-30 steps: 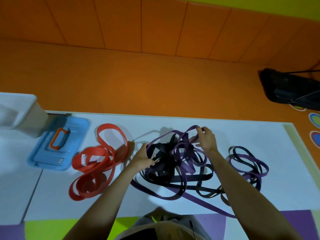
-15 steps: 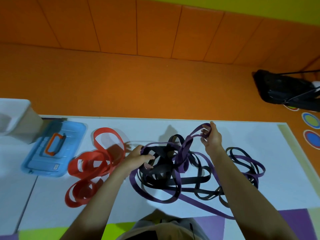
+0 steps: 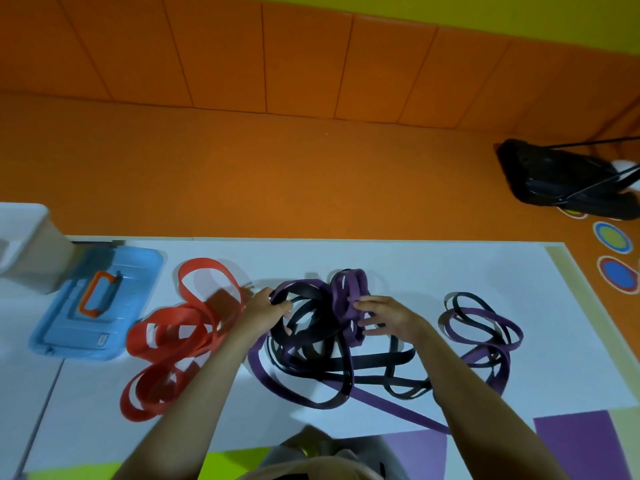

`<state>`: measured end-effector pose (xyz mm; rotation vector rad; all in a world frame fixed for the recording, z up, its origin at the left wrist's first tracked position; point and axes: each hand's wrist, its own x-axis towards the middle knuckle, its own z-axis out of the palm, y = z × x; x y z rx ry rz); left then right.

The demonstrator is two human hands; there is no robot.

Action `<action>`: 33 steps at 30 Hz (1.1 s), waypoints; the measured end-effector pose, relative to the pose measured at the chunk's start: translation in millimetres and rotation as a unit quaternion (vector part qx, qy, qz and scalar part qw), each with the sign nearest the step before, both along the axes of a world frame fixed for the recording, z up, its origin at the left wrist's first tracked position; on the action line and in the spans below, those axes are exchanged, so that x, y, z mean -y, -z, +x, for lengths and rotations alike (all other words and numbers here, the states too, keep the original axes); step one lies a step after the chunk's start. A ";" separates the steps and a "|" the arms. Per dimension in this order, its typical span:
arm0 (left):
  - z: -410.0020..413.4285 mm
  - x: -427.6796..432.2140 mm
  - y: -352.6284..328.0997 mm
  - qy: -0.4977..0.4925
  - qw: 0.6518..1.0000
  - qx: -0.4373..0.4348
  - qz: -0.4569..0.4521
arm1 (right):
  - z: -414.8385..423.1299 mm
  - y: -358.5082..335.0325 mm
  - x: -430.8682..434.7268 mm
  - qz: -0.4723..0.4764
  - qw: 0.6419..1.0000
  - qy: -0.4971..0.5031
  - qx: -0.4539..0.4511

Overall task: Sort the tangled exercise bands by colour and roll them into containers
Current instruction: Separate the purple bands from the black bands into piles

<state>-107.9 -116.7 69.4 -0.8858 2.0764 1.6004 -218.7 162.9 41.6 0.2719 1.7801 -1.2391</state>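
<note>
Left-hand fingers are curled round a loop of black band at the upper left of the main tangle; the left hand grips it just above the table. Right-hand fingers are spread and nearly straight, tips against a purple coil standing at the top of the tangle; whether thumb and fingers pinch that coil cannot be told; the right hand lies just beside the coil.

Step in hand, by judgement: separation of purple from black within the main tangle; no rolling has begun, and no band is in a container.

Next move calls for: the black loop held fast as an anchor; one purple strand isolated and drawn out along its own run, not across the knot, since a cross pull is likely to tighten the crossings.

Condition of the bands: flat, wide, limp loops; purple and black interlaced at many crossings, one long purple strand trailing toward the near edge; a smaller purple-and-black tangle lies well apart to the right; the red bands lie alone to the left, already free of other colours.

Containers: a blue lid with an orange handle lies left of the red bands; a white container stands at the left edge, touching or overlapping the lid.
</note>
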 end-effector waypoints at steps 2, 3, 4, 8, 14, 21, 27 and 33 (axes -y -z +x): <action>3.0 -4.1 -1.4 0.007 1.000 -0.003 0.004 | 1.7 7.6 18.8 0.030 0.997 -0.044 -0.059; 4.8 -6.4 -3.2 0.016 1.000 -0.004 -0.007 | 0.3 12.4 28.7 0.047 0.990 -0.068 -0.112; 5.8 -8.8 -2.4 0.021 1.000 -0.005 -0.009 | -1.1 17.7 37.8 0.067 0.980 -0.093 -0.160; 10.2 -16.8 -3.6 0.008 1.000 0.001 0.008 | -8.0 46.7 62.1 0.181 0.933 -0.157 -0.267; 6.8 -22.6 8.3 -0.045 0.998 -0.001 -0.034 | 23.6 36.8 100.4 0.211 0.876 -0.199 -0.386; 10.7 -19.7 16.6 -0.076 0.997 0.008 0.012 | 47.1 65.1 129.4 0.341 0.817 -0.285 -0.368; 18.7 -5.4 32.3 -0.060 0.997 -0.013 -0.049 | 36.1 42.7 107.1 0.174 0.918 -0.124 -0.334; 22.3 -23.0 21.2 0.048 0.998 -0.030 -0.018 | 6.8 -14.0 84.3 -0.079 0.972 0.172 -0.136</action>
